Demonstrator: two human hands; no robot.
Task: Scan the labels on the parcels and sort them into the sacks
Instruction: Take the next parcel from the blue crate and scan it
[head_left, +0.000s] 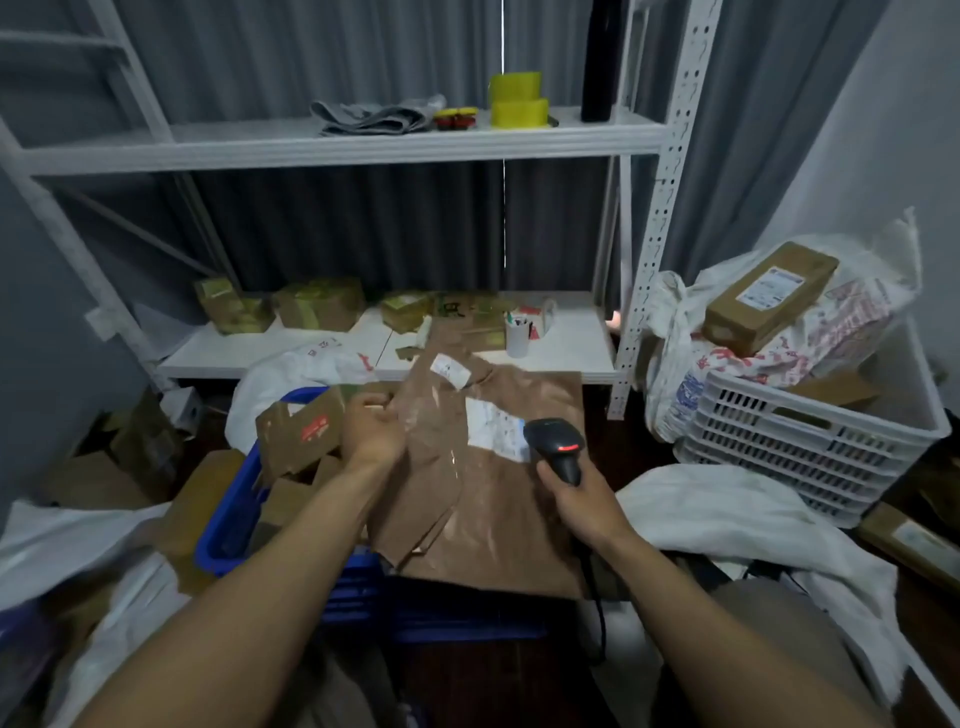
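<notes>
A large flat brown cardboard parcel (483, 499) lies tilted over the blue crate (228, 525), wrapped in clear tape. A white shipping label (493, 428) sits on its upper face, and a smaller white label (449, 370) is near its top. My left hand (371, 428) grips the parcel's left edge. My right hand (574, 493) holds a black handheld scanner (553, 447) by its handle, its head right beside the white label, a red light glowing on it. A white sack (727, 514) lies open to the right; another white sack (78, 540) lies at the left.
Several small boxes (296, 431) fill the blue crate. A white slotted crate (810, 441) at the right holds a sack with a long labelled box (769, 296). The white metal rack (363, 140) behind carries taped boxes, a cup, yellow tape rolls and a dark bottle.
</notes>
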